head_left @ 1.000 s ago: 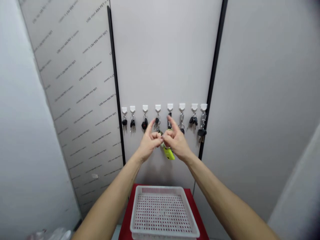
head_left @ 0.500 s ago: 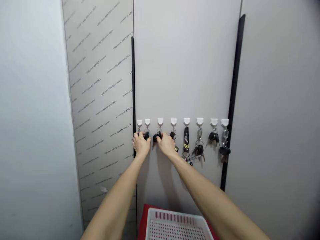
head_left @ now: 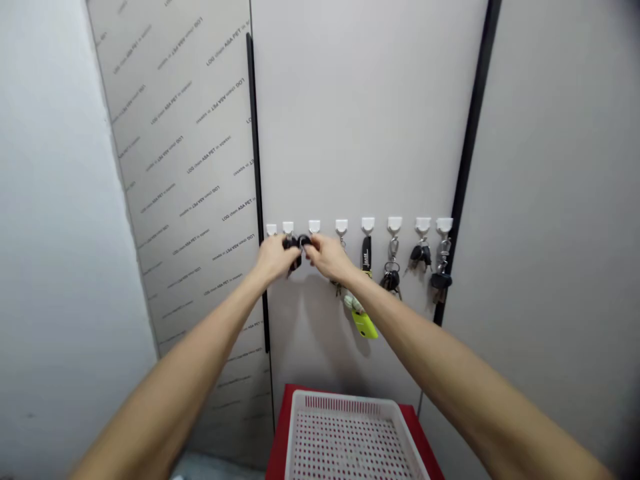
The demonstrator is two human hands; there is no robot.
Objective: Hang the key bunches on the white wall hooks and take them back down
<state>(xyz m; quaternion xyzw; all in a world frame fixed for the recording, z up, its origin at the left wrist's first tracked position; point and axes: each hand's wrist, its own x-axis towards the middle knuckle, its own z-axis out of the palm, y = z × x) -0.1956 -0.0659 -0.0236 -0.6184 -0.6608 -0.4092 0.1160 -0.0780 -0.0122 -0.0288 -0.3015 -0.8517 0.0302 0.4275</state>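
A row of white wall hooks [head_left: 368,224] runs across a grey panel, most with key bunches hanging from them. My left hand [head_left: 273,257] and my right hand [head_left: 327,257] meet at a black key fob [head_left: 301,241] just below the third hook [head_left: 314,226] from the left; fingers of both hands pinch it. Under my right forearm hangs a bunch with a lime-green tag [head_left: 365,325]. Further right hang a black strap [head_left: 367,254] and other dark key bunches [head_left: 391,277].
A white perforated plastic basket [head_left: 353,404] sits on a red surface [head_left: 277,440] directly below the hooks. Black vertical strips [head_left: 255,173] frame the panel. A film-covered panel with printed text [head_left: 180,167] stands to the left.
Both hands moved left from the green-tagged bunch, which now hangs free, to the black fob near the third hook. The view shifted too.
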